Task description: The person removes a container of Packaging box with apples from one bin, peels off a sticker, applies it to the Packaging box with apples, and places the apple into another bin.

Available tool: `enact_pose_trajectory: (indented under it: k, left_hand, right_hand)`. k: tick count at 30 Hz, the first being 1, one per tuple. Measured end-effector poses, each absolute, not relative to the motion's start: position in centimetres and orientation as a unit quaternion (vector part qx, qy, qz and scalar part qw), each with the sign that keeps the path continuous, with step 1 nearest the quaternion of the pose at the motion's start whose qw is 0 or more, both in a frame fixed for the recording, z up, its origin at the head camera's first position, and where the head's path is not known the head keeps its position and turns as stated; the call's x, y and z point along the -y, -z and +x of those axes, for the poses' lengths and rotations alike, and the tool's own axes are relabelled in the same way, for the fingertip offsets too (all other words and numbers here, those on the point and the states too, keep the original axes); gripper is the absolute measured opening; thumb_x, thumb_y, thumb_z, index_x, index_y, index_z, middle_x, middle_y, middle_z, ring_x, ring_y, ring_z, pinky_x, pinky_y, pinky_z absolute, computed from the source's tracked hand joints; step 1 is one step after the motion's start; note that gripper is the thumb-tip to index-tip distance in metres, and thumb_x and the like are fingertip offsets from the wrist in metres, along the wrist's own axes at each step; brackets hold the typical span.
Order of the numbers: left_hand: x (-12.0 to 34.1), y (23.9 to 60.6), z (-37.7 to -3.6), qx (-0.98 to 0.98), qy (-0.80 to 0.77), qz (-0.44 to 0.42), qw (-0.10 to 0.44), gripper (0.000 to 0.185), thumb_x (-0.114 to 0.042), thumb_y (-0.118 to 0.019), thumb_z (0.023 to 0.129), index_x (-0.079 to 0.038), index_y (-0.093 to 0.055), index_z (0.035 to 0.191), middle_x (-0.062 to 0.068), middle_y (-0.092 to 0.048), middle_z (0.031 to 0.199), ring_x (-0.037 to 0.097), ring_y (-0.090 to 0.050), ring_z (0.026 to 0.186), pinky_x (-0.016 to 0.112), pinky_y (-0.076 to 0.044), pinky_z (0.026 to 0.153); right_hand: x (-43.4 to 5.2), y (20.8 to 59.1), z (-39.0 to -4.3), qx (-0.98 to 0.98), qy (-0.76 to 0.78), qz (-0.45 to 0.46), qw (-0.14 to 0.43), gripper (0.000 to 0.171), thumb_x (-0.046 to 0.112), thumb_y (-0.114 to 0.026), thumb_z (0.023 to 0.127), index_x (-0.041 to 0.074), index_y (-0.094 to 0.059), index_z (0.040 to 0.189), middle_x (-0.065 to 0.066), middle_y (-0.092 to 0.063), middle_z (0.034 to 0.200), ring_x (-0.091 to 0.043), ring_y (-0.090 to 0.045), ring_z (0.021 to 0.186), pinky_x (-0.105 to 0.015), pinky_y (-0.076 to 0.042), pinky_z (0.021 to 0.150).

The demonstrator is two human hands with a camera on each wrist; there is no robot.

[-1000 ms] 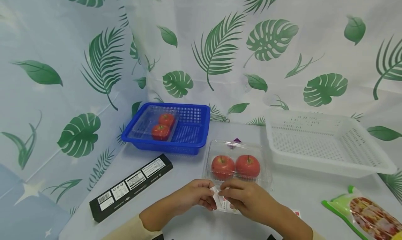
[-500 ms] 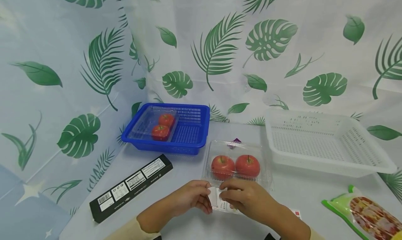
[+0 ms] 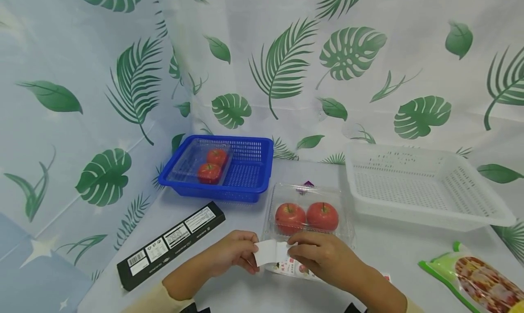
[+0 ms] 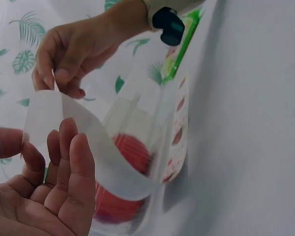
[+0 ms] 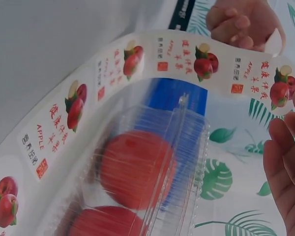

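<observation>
Evidently, the label strip (image 3: 271,253) was held stretched between the left hand (image 3: 229,254) and right hand (image 3: 323,258), both pinching it, at the near edge of the clear apple box (image 3: 308,213). It was not yet seen stuck down; a second box already lay in the blue basket (image 3: 249,167).

Both hands, the left hand (image 3: 229,254) and the right hand (image 3: 323,258), are bare. Pale cream sleeves (image 3: 153,299) end at the wrists, each wearing a black strapped device (image 4: 168,23) with teal detail.

White label strip (image 3: 270,253) printed with apples curls up beside clear clamshell (image 3: 308,213) holding 2 red apples.
</observation>
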State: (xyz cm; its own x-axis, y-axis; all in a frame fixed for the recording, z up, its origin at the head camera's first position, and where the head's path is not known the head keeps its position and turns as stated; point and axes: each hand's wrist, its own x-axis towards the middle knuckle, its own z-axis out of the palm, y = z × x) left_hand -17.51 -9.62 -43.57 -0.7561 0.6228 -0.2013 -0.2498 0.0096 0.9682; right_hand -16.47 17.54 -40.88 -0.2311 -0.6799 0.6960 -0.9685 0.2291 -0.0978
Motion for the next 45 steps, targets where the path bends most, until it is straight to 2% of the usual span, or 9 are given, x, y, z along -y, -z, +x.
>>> enact_pose_trajectory:
  k: [6, 16, 21, 26, 30, 32, 35, 39, 45]
  left_hand:
    - [10.7, 44.1, -18.3, -0.668, -0.671, 0.142, 0.289, 0.006, -0.009, -0.054, 0.089, -0.003, -0.055, 0.087, 0.01, -0.066, 0.076, 0.02, -0.066, 0.068, 0.039, -0.059, 0.068]
    - [12.8, 45.3, -19.0, -0.733, -0.632, 0.122, 0.22, 0.013, -0.004, -0.064, 0.086, 0.003, -0.058, 0.095, 0.014, -0.067, 0.082, 0.024, -0.066, 0.07, 0.039, -0.058, 0.06]
    - [14.0, 46.2, -19.2, -0.809, -0.546, 0.138, 0.165, 0.011, -0.002, -0.065, 0.085, 0.0, -0.061, 0.095, 0.007, -0.066, 0.075, 0.019, -0.064, 0.069, 0.034, -0.057, 0.055]
    - [15.3, 46.9, -18.8, -0.884, -0.437, 0.145, 0.084, 0.014, 0.0, -0.066, 0.082, -0.006, -0.063, 0.094, -0.001, -0.063, 0.073, 0.014, -0.059, 0.062, 0.028, -0.052, 0.049]
    - [16.1, 47.3, -18.3, -0.944, -0.295, 0.145, -0.004, 0.018, -0.002, -0.067, 0.077, -0.012, -0.066, 0.091, -0.007, -0.061, 0.072, 0.008, -0.054, 0.062, 0.027, -0.046, 0.051]
    - [16.2, 47.5, -18.1, -0.96, -0.231, 0.154, -0.04, 0.018, -0.002, -0.068, 0.076, -0.014, -0.067, 0.09, -0.008, -0.061, 0.071, 0.006, -0.052, 0.061, 0.027, -0.044, 0.053]
    - [16.2, 47.7, -18.1, -0.963, -0.192, 0.178, -0.062, 0.018, -0.001, -0.068, 0.075, -0.014, -0.071, 0.087, -0.007, -0.063, 0.071, 0.007, -0.053, 0.061, 0.029, -0.045, 0.053]
    - [16.3, 47.8, -18.1, -0.958, -0.189, 0.207, -0.067, 0.019, -0.001, -0.07, 0.072, -0.015, -0.073, 0.085, -0.006, -0.067, 0.074, 0.007, -0.058, 0.064, 0.028, -0.048, 0.055]
    - [16.3, 47.7, -18.4, -0.955, -0.192, 0.217, -0.063, 0.019, -0.003, -0.07, 0.073, -0.016, -0.073, 0.087, -0.008, -0.066, 0.075, 0.005, -0.055, 0.064, 0.028, -0.047, 0.055]
  right_hand:
    - [-18.0, 40.7, -16.5, 0.743, -0.271, 0.547, 0.274, 0.027, 0.024, -0.049, 0.102, 0.01, -0.071, 0.093, -0.001, -0.065, 0.101, -0.015, -0.065, 0.088, -0.022, -0.052, 0.084]
    - [-18.1, 40.7, -16.8, 0.725, -0.277, 0.545, 0.317, 0.025, 0.022, -0.051, 0.103, 0.009, -0.07, 0.091, 0.0, -0.064, 0.103, -0.016, -0.064, 0.09, -0.02, -0.051, 0.085]
    - [-18.4, 40.6, -16.9, 0.739, -0.277, 0.533, 0.306, 0.024, 0.022, -0.049, 0.103, 0.01, -0.067, 0.094, 0.003, -0.065, 0.1, -0.014, -0.064, 0.09, -0.02, -0.051, 0.085]
    - [-18.8, 40.7, -16.8, 0.771, -0.264, 0.519, 0.255, 0.022, 0.026, -0.048, 0.103, 0.014, -0.064, 0.097, 0.009, -0.063, 0.095, -0.006, -0.062, 0.087, -0.018, -0.051, 0.082]
    - [-19.3, 40.9, -17.1, 0.793, -0.262, 0.506, 0.214, 0.003, 0.015, -0.061, 0.097, 0.014, -0.063, 0.099, 0.01, -0.064, 0.093, -0.002, -0.061, 0.083, -0.015, -0.051, 0.077]
    - [-19.6, 41.0, -17.4, 0.809, -0.268, 0.49, 0.184, 0.013, 0.008, -0.068, 0.091, 0.015, -0.063, 0.1, 0.012, -0.064, 0.091, 0.0, -0.06, 0.08, -0.015, -0.051, 0.073]
    - [-20.3, 40.8, -18.0, 0.841, -0.288, 0.443, 0.118, 0.021, 0.003, -0.071, 0.088, 0.019, -0.063, 0.1, 0.015, -0.064, 0.09, 0.001, -0.059, 0.077, -0.018, -0.053, 0.07]
    - [-21.3, 40.2, -19.1, 0.866, -0.318, 0.384, 0.038, 0.01, 0.011, -0.065, 0.094, 0.02, -0.064, 0.1, 0.015, -0.065, 0.091, -0.005, -0.061, 0.078, -0.024, -0.055, 0.069]
    - [-22.2, 39.6, -20.5, 0.871, -0.353, 0.343, -0.016, 0.008, 0.017, -0.063, 0.096, 0.018, -0.064, 0.104, 0.012, -0.066, 0.093, -0.009, -0.062, 0.082, -0.026, -0.055, 0.072]
